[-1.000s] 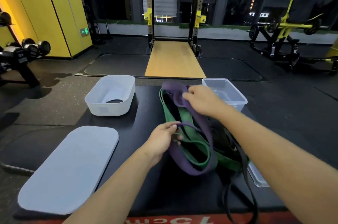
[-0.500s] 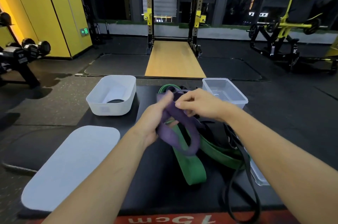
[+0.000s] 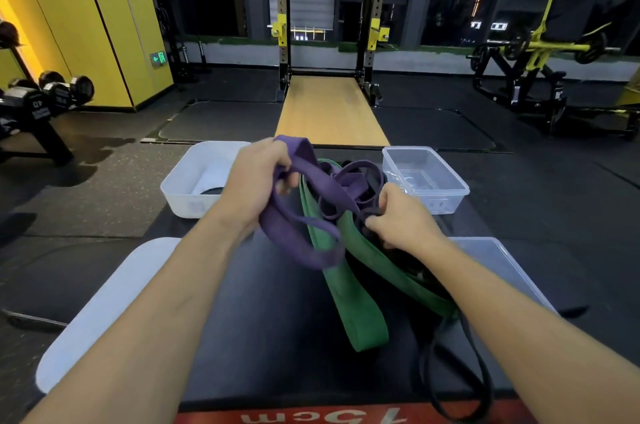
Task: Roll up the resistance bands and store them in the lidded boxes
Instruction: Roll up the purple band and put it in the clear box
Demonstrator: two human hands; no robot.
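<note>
Since a sec ago the purple band (image 3: 311, 188) is up off the counter (image 3: 270, 319) and doubled into loops, no longer lying long beside the green band (image 3: 360, 312). So I reckon I'm freeing it from the pile, w/ rolling barely begun. My left hand (image 3: 256, 188) has lifted, grip curled round one fold. My right hand (image 3: 398, 219) has dropped to the R, grip pinched on strands at the tangle. The band's long axis runs from upper L down to the R between my hands, w/ one loop sagging toward me. The green band lies far-to-near, its near end pointing at me. The white box (image 3: 180, 188) & clear box (image 3: 446, 195) sit open behind.
</note>
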